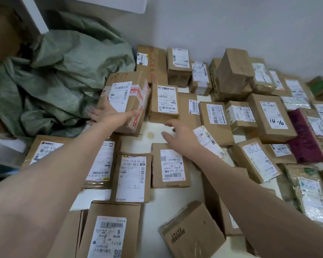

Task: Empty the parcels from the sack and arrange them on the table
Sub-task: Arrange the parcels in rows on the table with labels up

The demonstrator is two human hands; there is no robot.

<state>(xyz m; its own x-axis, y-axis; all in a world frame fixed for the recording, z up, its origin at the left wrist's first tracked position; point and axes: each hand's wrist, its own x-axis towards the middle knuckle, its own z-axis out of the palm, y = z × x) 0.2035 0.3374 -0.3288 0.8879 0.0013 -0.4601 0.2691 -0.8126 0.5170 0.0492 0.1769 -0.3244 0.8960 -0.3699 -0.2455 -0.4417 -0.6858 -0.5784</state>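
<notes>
Both open: left hand (pixel 103 113) flat on the red-taped brown cardboard parcel (pixel 133 98), right hand (pixel 181 132) loosely spread above the white table (pixel 153 127), empty.

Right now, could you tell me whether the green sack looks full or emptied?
Largely emptied, apparently: the green sack lies slumped and crumpled, with no boxy bulges showing; its inside is hidden.

- One head-worn wide-angle view looks forward and steeply down, close over the white table (pixel 157 209) strewn with brown cardboard parcels (pixel 164 101).
- It faces the pale back wall (pixel 231 25); the crumpled green woven sack (pixel 63 71) fills its upper left.
</notes>
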